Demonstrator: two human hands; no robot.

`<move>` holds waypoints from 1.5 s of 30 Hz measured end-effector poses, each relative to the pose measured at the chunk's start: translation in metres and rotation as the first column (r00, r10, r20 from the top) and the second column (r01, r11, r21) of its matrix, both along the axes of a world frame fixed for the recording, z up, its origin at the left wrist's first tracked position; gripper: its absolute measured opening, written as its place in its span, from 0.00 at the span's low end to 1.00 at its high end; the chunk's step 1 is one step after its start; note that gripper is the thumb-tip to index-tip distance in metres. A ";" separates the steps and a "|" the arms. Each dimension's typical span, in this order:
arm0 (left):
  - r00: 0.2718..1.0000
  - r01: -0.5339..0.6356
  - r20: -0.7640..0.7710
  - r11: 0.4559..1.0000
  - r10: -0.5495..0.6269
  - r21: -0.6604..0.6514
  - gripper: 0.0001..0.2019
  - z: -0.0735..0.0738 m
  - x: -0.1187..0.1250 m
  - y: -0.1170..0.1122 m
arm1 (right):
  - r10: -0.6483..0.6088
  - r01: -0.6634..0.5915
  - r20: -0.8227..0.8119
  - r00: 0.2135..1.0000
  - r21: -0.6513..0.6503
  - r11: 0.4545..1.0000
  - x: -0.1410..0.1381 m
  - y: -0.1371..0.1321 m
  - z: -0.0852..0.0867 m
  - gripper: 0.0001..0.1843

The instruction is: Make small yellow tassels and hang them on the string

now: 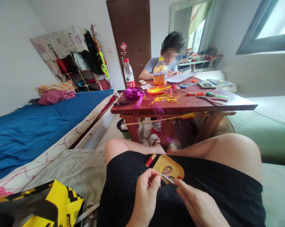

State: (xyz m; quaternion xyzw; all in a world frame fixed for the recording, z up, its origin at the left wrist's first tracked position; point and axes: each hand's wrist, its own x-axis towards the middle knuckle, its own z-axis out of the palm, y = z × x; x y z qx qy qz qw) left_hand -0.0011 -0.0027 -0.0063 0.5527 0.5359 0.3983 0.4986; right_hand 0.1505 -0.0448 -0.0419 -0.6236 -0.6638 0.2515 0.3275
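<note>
Over my lap, my left hand [147, 188] pinches a thin yellow stem-like piece [161, 170] upright between thumb and fingers. My right hand [195, 198] is closed round a slim silver metal tool [167, 178], its tip at the yellow piece by my left fingertips; a bit of green shows under the fingers. I cannot make out the tool's exact kind. Just beyond both hands, a yellow tray [177, 164] rests on my lap with small scissors [168, 169] and a small red item [179, 177] in it. Beside it lies a red-and-tan tube [150, 160].
A red-brown table [133, 108] ahead bears purple strands [133, 94], yellow pieces [167, 99], pliers [211, 100] and bottles [129, 74]. A stick [154, 120] with yellow bits juts from its edge. Behind it sits another person [152, 67] with paper. A black-and-yellow bag [59, 205] is at left.
</note>
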 end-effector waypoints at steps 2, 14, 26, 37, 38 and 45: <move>0.998 -0.004 -0.064 0.999 0.007 0.048 0.08 0.001 0.001 -0.001 | 0.005 -0.006 -0.044 0.999 -0.021 1.000 0.001 0.001 0.001 0.18; 0.833 0.298 -0.512 0.949 -0.208 0.100 0.18 0.003 -0.017 0.036 | -0.129 -0.110 -0.857 0.498 -0.210 0.971 0.011 0.023 0.024 0.16; 0.804 0.002 -0.593 0.998 -0.041 -0.066 0.12 -0.062 0.001 0.122 | -0.172 -0.077 -0.947 0.272 -0.200 0.977 0.031 0.035 0.042 0.14; 0.743 0.630 -0.341 0.774 -0.576 0.065 0.14 0.059 -0.001 0.020 | -0.157 -0.158 -0.951 0.266 -0.203 0.966 0.023 0.034 0.053 0.15; 0.734 0.650 -0.289 0.759 -0.615 0.035 0.13 0.057 0.001 0.013 | -0.144 -0.146 -0.942 0.302 -0.195 0.970 0.024 0.033 0.054 0.15; 0.897 0.441 0.023 0.887 -0.442 -0.137 0.19 0.030 0.009 0.009 | 0.270 -0.216 -0.425 0.864 0.172 0.961 0.024 0.014 0.074 0.15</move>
